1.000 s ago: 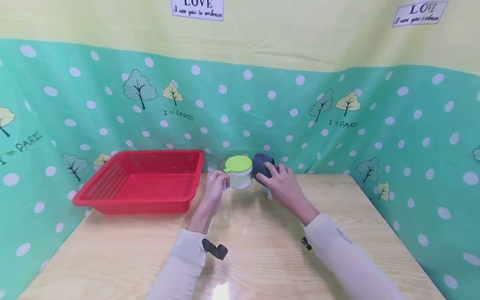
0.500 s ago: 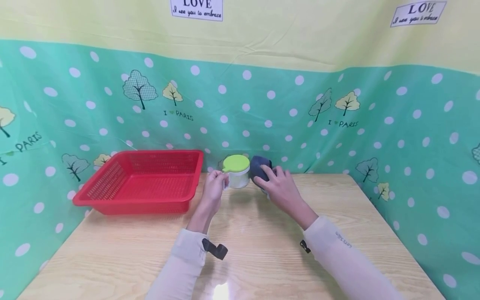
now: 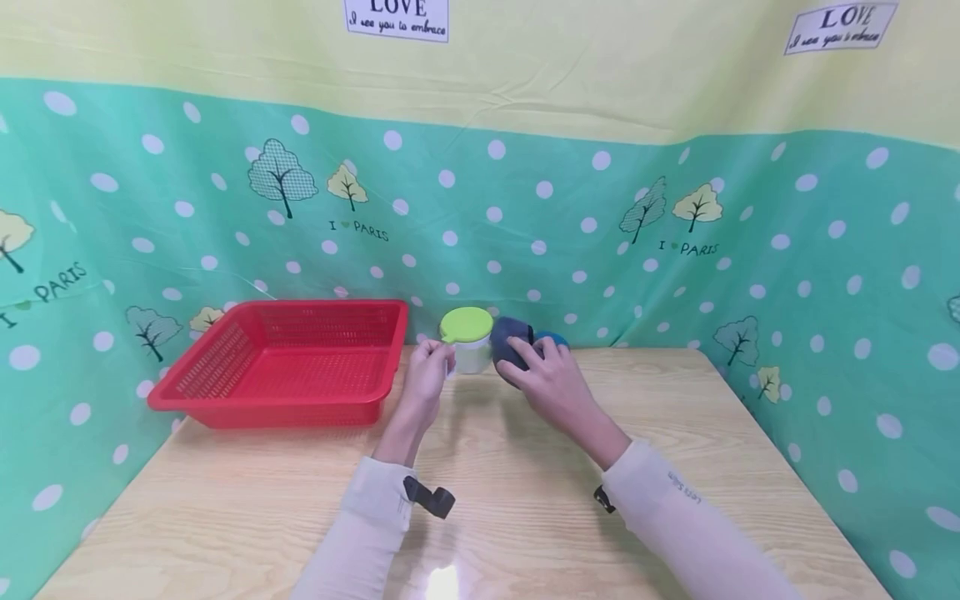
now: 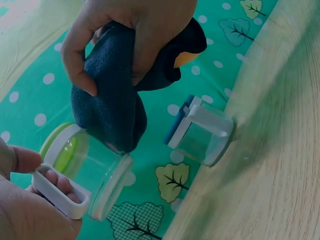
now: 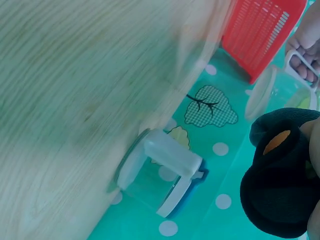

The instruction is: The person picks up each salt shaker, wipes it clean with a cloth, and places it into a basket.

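Dark-blue cloth (image 4: 107, 95), pinched in the right hand (image 3: 551, 379), apparently wipes the green-lidded jar (image 3: 471, 358), which the left hand (image 3: 427, 375) grips by its handle (image 4: 56, 201) above the table (image 3: 495, 492), the next stroke needing a steady hold.

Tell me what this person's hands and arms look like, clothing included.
The left hand and right hand are bare. Both the left sleeve and right sleeve look off-white; the right has small dark lettering. A black attachment shows at the left cuff.
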Demonstrator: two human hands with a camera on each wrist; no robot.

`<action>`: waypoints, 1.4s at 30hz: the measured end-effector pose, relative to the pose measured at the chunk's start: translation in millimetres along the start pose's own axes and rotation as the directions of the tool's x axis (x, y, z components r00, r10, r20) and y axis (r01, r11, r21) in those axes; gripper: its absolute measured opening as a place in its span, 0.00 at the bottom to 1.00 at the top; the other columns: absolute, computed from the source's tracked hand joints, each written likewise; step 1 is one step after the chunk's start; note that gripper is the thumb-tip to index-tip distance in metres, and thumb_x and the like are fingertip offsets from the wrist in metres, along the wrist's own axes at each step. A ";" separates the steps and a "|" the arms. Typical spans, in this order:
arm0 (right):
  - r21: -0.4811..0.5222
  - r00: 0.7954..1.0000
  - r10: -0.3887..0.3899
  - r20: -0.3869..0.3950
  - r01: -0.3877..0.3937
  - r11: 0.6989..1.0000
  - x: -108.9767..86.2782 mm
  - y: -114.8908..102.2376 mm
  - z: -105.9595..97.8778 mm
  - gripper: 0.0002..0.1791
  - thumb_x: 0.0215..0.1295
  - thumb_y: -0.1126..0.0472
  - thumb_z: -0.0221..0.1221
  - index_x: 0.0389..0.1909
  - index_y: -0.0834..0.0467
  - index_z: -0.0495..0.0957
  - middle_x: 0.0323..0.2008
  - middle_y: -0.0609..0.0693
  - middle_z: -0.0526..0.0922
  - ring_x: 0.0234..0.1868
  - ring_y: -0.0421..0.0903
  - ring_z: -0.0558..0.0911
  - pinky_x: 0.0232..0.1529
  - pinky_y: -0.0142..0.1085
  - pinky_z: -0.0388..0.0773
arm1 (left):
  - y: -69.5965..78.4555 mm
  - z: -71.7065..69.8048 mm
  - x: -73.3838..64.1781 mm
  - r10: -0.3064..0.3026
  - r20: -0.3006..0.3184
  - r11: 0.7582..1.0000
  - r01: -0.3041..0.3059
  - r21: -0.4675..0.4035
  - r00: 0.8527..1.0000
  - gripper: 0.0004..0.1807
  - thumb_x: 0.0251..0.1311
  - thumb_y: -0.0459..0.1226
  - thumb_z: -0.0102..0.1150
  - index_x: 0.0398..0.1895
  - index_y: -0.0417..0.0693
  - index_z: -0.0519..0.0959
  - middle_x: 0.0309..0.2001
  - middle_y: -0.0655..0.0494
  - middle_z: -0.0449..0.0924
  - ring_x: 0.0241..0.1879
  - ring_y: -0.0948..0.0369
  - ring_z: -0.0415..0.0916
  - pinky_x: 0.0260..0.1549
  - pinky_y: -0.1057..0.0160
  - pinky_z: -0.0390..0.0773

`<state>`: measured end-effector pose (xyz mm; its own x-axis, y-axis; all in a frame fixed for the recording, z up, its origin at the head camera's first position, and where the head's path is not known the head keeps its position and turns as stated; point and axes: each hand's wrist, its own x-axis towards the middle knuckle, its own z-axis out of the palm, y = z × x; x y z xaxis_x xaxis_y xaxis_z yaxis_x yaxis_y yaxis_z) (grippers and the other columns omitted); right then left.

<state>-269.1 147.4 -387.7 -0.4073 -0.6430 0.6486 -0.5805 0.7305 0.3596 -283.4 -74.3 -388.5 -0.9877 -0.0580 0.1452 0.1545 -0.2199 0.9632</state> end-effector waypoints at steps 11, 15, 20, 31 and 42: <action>-0.007 0.999 -0.044 -0.017 0.044 0.999 0.9 -15.5 -2.4 0.16 0.62 0.61 0.69 0.49 0.43 0.82 0.57 0.57 0.81 0.41 0.60 0.79 0.32 0.47 0.80 | -0.4 2.9 2.3 0.013 -0.028 0.999 -0.014 -0.030 1.000 0.10 0.71 0.28 0.47 0.29 0.40 0.63 0.45 0.47 0.63 0.73 0.50 0.46 0.59 0.58 0.62; 0.001 0.998 -0.060 0.008 0.060 0.998 -0.7 -21.0 -2.3 0.19 0.59 0.59 0.72 0.51 0.42 0.82 0.58 0.57 0.80 0.41 0.60 0.79 0.34 0.46 0.81 | -0.8 2.6 1.6 0.001 -0.037 1.000 -0.002 -0.028 0.999 0.10 0.71 0.28 0.48 0.30 0.41 0.63 0.43 0.46 0.64 0.69 0.51 0.51 0.56 0.59 0.63; 0.026 0.997 -0.074 -0.007 0.074 0.997 -0.4 -23.9 -1.7 0.19 0.59 0.61 0.71 0.50 0.43 0.82 0.58 0.58 0.80 0.41 0.60 0.79 0.35 0.47 0.80 | 0.6 1.8 1.3 -0.002 -0.035 1.000 0.001 -0.031 0.999 0.10 0.71 0.29 0.48 0.30 0.41 0.63 0.43 0.47 0.63 0.63 0.52 0.56 0.60 0.57 0.61; 0.009 0.982 -0.189 0.024 0.189 0.982 -4.6 -33.2 4.6 0.19 0.61 0.60 0.70 0.51 0.42 0.81 0.61 0.54 0.80 0.46 0.60 0.80 0.42 0.51 0.82 | 0.1 2.6 0.9 -0.006 -0.038 0.999 0.004 -0.050 0.999 0.10 0.71 0.29 0.49 0.30 0.41 0.64 0.37 0.49 0.64 0.45 0.57 0.64 0.40 0.64 0.67; 0.002 0.971 -0.212 0.107 0.213 0.977 -9.2 -36.7 8.6 0.17 0.64 0.64 0.67 0.50 0.44 0.79 0.61 0.54 0.80 0.44 0.61 0.80 0.38 0.50 0.80 | 5.1 4.5 -1.3 0.005 -0.032 0.998 -0.007 -0.056 0.999 0.11 0.71 0.29 0.50 0.29 0.42 0.64 0.28 0.52 0.66 0.39 0.58 0.64 0.42 0.64 0.65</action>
<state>-250.1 124.5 -412.7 -0.3475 -0.8042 0.4821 -0.6558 0.5759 0.4881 -281.4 -71.0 -382.8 -0.9856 -0.0900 0.1429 0.1624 -0.2734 0.9481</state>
